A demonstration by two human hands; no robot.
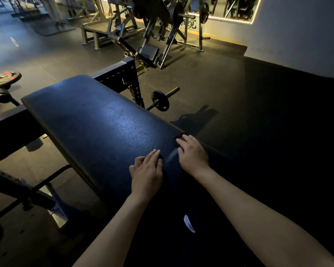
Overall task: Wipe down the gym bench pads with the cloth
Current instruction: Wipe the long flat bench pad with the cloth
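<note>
The bench pad (96, 120) is stretched away from both hands, its long axis running up and leftward. A dark reddish cloth (180, 136) is pressed at its near right edge under the flat-fingered right hand (193, 153); the left hand (147, 171) is laid flat alongside, holding nothing.

The pad (96, 120) under the left hand (147, 174) is dark blue-black with a fine pebbled grain. The cloth (178, 136) just beyond the right hand (193, 155) is dark red. Far left of the hands, a black weight plate (5, 79) has red marks.
</note>
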